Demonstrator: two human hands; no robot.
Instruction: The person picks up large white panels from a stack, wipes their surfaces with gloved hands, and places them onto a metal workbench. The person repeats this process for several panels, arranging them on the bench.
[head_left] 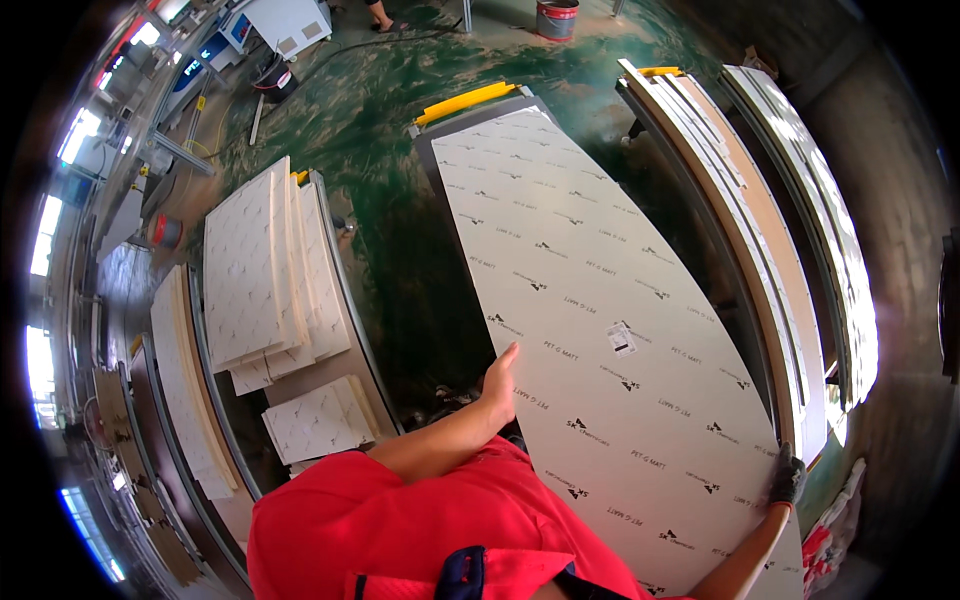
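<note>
A long white panel (600, 270), covered in printed protective film with a small white label (620, 340), lies in front of me on a dark grey cart. My bare left hand (500, 385) is at the panel's left long edge, thumb along the edge and the other fingers mostly hidden beneath it. On the opposite long edge, my right hand (787, 477), in a dark glove, is closed around the rim; its fingertips are out of sight. The panel's near end runs past my red clothing (400, 530).
Left of me, carts carry stacked white panels (255, 270) and smaller pieces (320, 420). To the right stand two more loaded carts (730, 200). Beyond are a dark bucket (275, 78), a red-and-grey bucket (556, 18) and a machine (285, 25) on a dusty green floor (370, 110).
</note>
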